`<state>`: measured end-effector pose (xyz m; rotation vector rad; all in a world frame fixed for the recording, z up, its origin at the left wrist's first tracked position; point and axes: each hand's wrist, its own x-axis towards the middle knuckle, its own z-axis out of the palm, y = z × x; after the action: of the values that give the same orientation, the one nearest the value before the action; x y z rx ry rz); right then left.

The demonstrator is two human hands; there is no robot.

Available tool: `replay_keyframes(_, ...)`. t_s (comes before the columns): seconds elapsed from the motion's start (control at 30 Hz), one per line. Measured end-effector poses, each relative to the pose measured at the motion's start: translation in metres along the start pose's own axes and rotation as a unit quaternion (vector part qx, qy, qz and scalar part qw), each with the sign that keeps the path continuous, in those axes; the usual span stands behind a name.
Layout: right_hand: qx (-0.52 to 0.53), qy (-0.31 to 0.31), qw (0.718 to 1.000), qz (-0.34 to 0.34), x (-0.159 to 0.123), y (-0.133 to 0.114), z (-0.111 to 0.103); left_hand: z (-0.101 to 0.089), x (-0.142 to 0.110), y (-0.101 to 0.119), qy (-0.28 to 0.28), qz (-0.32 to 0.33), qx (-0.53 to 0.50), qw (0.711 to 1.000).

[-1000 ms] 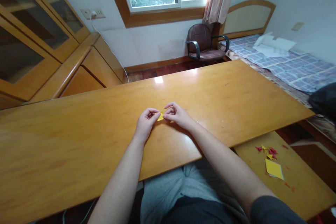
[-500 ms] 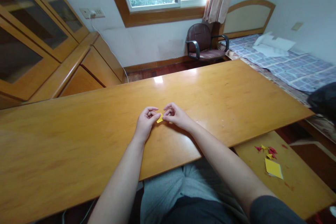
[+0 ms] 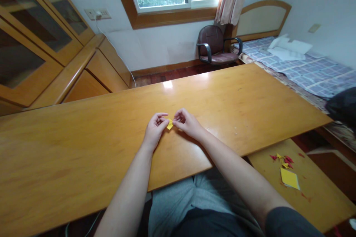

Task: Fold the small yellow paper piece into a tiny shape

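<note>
Between my two hands is a small piece of folded yellow paper [image 3: 170, 124], held just over the wooden table [image 3: 111, 137]. My left hand [image 3: 156, 126] pinches its left side between thumb and fingers. From the right, the thumb and fingertips of my right hand [image 3: 185, 121] grip the other side. Fingers hide part of the paper, so its exact folds cannot be made out.
On a lower board [image 3: 314, 192] to my right lie a stack of yellow paper squares [image 3: 289, 178] and several small red and yellow folded paper pieces [image 3: 286, 160]. Beyond the table stand a brown armchair [image 3: 214, 44] and a bed [image 3: 306, 66].
The yellow paper has turned slightly between my fingertips, and a bit more of it shows. Both hands stay in almost the same place.
</note>
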<state>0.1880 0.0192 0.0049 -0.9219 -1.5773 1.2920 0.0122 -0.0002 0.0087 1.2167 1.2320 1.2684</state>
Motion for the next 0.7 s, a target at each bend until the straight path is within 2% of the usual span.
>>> replay_keyframes(0.2, -0.098, 0.037, 0.993, -0.048, -0.0002, 0.0007, -0.0049, -0.0005, 0.0029, -0.0013, -0.005, 0.001, 0.037, 0.999)
replay_keyframes(0.3, -0.129, 0.056, 0.987, -0.075, 0.0005, -0.0007, -0.0065, -0.0014, 0.0030, -0.0003, -0.002, 0.057, 0.096, 0.994)
replay_keyframes(0.4, -0.135, 0.058, 0.984, -0.100, 0.0011, -0.0031, -0.0080, -0.0024, 0.0014, 0.0004, 0.002, 0.094, 0.112, 0.989)
replay_keyframes(0.5, -0.134, 0.050, 0.983, -0.118, 0.0014, -0.0057, -0.0091, -0.0028, -0.0001, 0.0003, -0.011, 0.093, 0.092, 0.991)
replay_keyframes(0.7, -0.113, 0.042, 0.986, -0.112, 0.0020, -0.0079, -0.0098, -0.0030, 0.0000, 0.0007, -0.012, 0.131, 0.118, 0.984)
